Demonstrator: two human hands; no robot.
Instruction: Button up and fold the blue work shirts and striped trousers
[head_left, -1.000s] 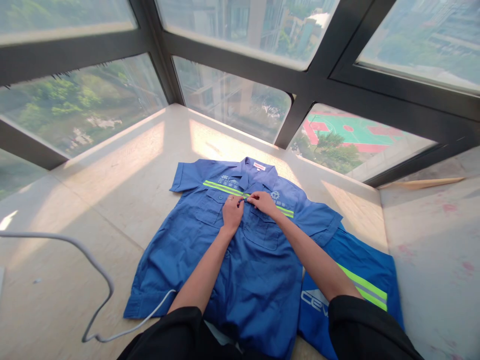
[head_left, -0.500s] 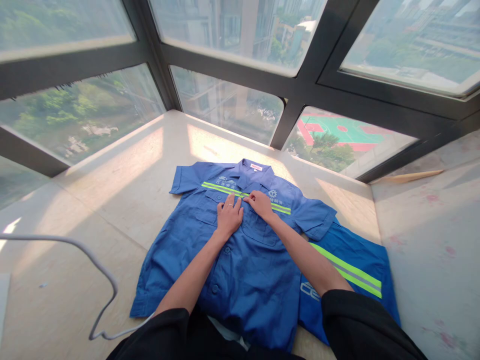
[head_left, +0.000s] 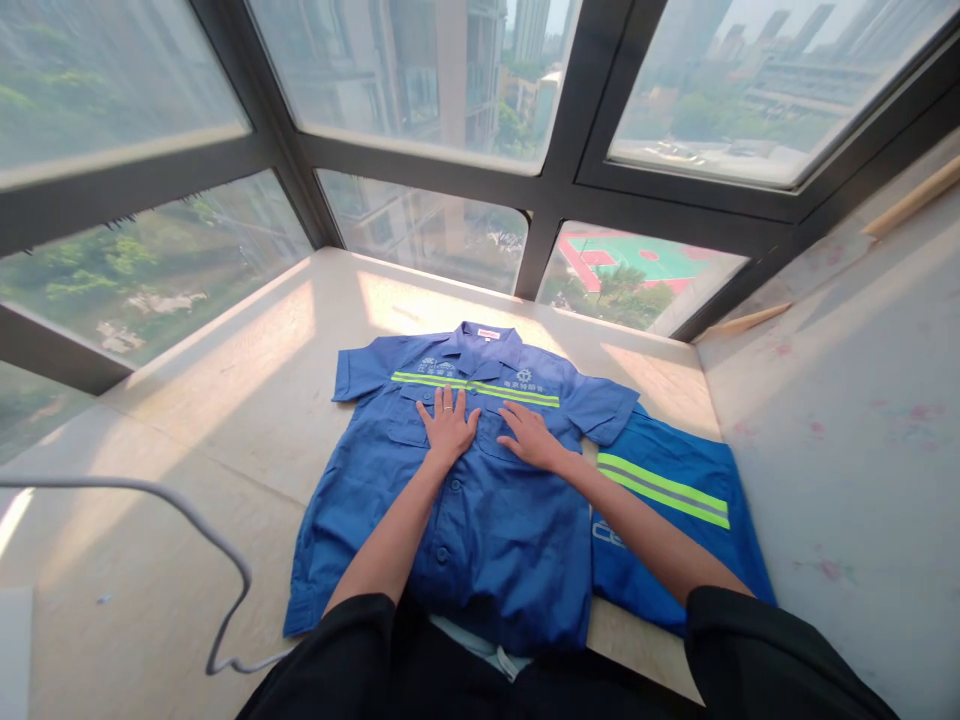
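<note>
A blue short-sleeved work shirt (head_left: 517,530) lies spread out, front up, with its collar toward the windows. A yellow-green and grey stripe (head_left: 517,394) crosses its chest. My left hand (head_left: 450,424) rests on the chest near the button line, fingers spread, a ring on one finger. To its right, over the other chest pocket, my right hand (head_left: 529,436) is open with its fingers stretched out. Neither hand grips anything. Partly under the shirt's right side is a second, brighter blue garment (head_left: 675,450) with a similar stripe.
The shirt lies on a pale window ledge (head_left: 217,540) beneath dark window frames (head_left: 420,170). A grey cable (head_left: 195,515) curves in from the left. The flowered wall (head_left: 847,480) bounds the right side. A white object's edge (head_left: 15,650) shows at lower left.
My right hand has let go of the shirt front at the chest stripe, opened, and moved down to the right. My left hand stays flat on the shirt. The view has turned slightly right.
</note>
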